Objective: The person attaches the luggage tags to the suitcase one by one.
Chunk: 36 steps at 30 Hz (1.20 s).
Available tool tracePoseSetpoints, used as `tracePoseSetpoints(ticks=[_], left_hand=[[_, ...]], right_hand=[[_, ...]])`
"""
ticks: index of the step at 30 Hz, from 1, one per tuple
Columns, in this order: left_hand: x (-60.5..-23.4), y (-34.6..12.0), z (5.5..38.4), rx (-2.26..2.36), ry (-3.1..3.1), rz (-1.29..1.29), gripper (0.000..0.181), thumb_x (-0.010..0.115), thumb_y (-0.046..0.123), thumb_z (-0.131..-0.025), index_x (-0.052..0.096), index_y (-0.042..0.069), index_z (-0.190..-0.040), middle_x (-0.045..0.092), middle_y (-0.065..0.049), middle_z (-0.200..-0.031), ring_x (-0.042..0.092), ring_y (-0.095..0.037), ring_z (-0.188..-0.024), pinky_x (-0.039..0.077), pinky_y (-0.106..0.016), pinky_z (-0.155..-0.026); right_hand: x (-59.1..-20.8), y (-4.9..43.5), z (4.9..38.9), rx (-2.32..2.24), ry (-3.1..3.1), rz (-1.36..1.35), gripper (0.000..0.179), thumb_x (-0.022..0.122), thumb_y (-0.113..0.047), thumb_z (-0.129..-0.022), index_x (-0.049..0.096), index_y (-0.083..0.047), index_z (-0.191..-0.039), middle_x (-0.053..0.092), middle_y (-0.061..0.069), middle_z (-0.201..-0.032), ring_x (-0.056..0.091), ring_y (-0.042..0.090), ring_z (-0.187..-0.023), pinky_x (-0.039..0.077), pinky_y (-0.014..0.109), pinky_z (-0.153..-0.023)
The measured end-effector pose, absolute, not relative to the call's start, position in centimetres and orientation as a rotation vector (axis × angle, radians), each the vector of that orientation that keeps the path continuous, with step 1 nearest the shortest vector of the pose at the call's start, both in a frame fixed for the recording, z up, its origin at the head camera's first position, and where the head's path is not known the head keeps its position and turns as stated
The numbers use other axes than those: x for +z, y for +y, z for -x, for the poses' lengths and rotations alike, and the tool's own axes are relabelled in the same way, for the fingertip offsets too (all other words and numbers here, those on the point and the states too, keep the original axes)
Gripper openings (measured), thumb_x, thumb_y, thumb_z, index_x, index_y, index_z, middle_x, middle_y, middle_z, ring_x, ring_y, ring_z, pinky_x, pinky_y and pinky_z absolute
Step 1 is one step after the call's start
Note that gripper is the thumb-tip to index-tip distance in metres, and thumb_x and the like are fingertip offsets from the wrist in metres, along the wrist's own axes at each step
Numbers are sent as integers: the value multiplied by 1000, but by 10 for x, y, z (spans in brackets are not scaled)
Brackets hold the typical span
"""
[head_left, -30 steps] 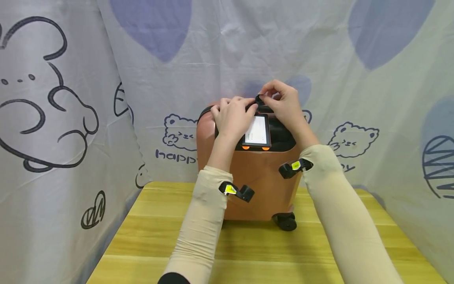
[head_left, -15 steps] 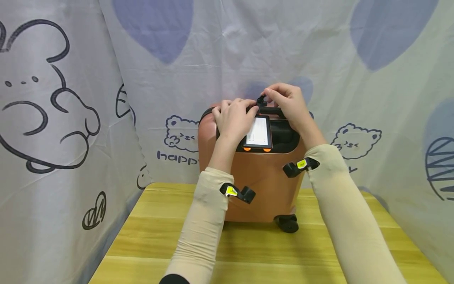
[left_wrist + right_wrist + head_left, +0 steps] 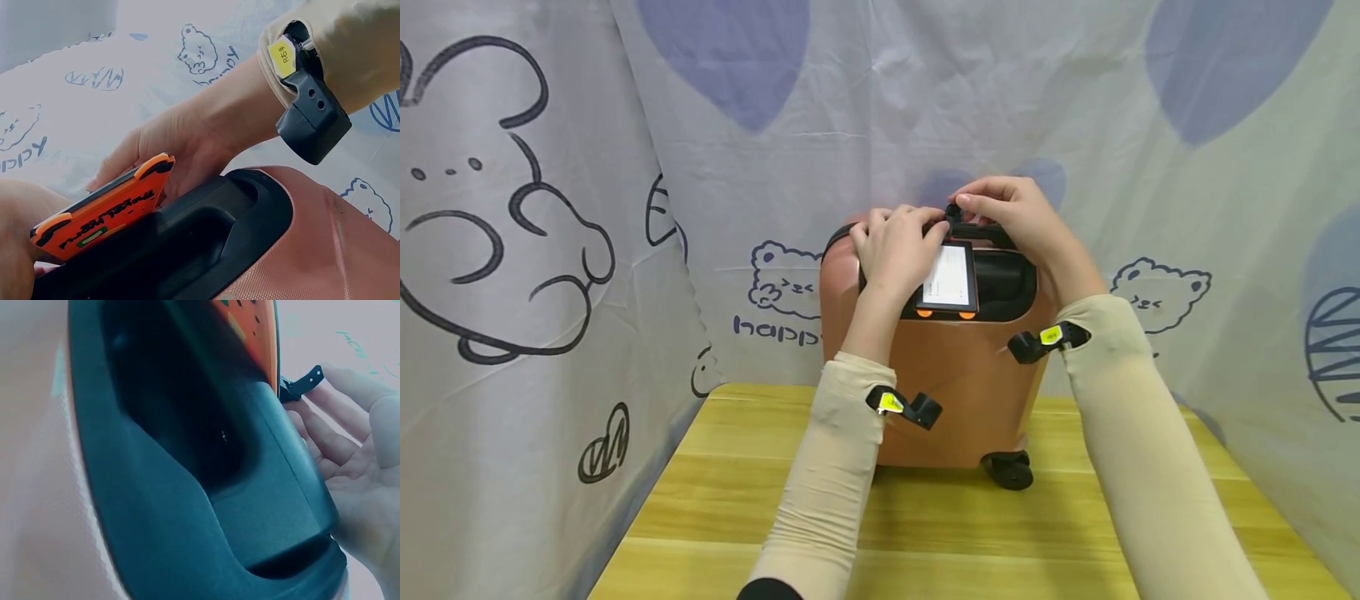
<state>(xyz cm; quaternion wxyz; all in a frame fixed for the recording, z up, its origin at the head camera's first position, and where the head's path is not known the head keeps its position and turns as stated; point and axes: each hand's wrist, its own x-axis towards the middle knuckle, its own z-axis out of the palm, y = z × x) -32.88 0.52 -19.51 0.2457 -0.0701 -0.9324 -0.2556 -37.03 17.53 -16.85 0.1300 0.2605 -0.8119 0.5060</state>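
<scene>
A luggage tag (image 3: pixel 947 277) with a white card face, black frame and orange back lies at the black handle (image 3: pixel 983 233) of a copper-pink suitcase (image 3: pixel 955 375). My left hand (image 3: pixel 898 250) bends over the handle's left part, thumb and fingers holding the tag's upper end; the exact grip is partly hidden. From the tag's top rises a short black strap (image 3: pixel 306 383) with holes. My right hand (image 3: pixel 1018 212) pinches this strap near its tip, behind the handle. In the left wrist view, the tag's orange back (image 3: pixel 109 215) faces the camera.
The suitcase stands upright on a wood-grain table (image 3: pixel 730 475), a black wheel (image 3: pixel 1009 471) showing at its lower right. A printed fabric curtain (image 3: pixel 865 92) hangs close behind and at the sides. Small black wrist cameras (image 3: pixel 1048 337) sit on both sleeves.
My right forearm has swung to the right, and its fingers have shifted slightly about the strap. The left hand stays at the tag and handle. The suitcase keeps its place.
</scene>
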Motion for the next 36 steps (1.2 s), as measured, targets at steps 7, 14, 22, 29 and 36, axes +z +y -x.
tracePoseSetpoints(ticks=[7, 14, 22, 29, 36], left_hand=[[-196, 5, 328, -695, -2548, 187, 35, 46, 50, -99, 60, 40, -130, 57, 10, -137, 40, -22, -129, 23, -51, -108], [-196, 4, 327, -689, -2541, 188, 36, 46, 51, -99, 60, 40, -130, 57, 10, -136, 40, -22, -130, 23, -51, -109], [-196, 3, 326, -683, -2534, 183, 36, 46, 51, -99, 60, 40, -130, 57, 10, -137, 40, -22, -129, 23, -50, -109], [-197, 2, 326, -683, -2534, 185, 36, 46, 51, -99, 60, 39, -130, 57, 10, -137, 40, -22, -130, 23, -50, -109], [-198, 3, 326, -686, -2532, 188, 35, 46, 51, -99, 61, 39, -130, 57, 10, -136, 40, -22, -130, 23, -50, -109]], right_hand=[[-172, 175, 371, 1505, -2314, -743, 22, 73, -23, -88, 73, -8, -105, 71, -11, -86, 62, 17, -82, 49, 23, -74], [-174, 171, 368, 1562, -2225, -757, 10, 75, -15, -86, 70, -10, -93, 69, -10, -79, 62, 18, -76, 50, 24, -70], [-177, 168, 368, 1590, -2097, -806, 4, 74, -8, -86, 73, -10, -82, 71, -9, -78, 61, 17, -70, 51, 23, -69], [-178, 168, 366, 1578, -2104, -788, 9, 72, -8, -87, 74, -14, -81, 72, -11, -78, 62, 19, -71, 51, 23, -69], [-178, 167, 366, 1572, -2107, -755, 4, 72, -7, -86, 76, -8, -84, 72, -12, -75, 61, 15, -67, 51, 24, -67]])
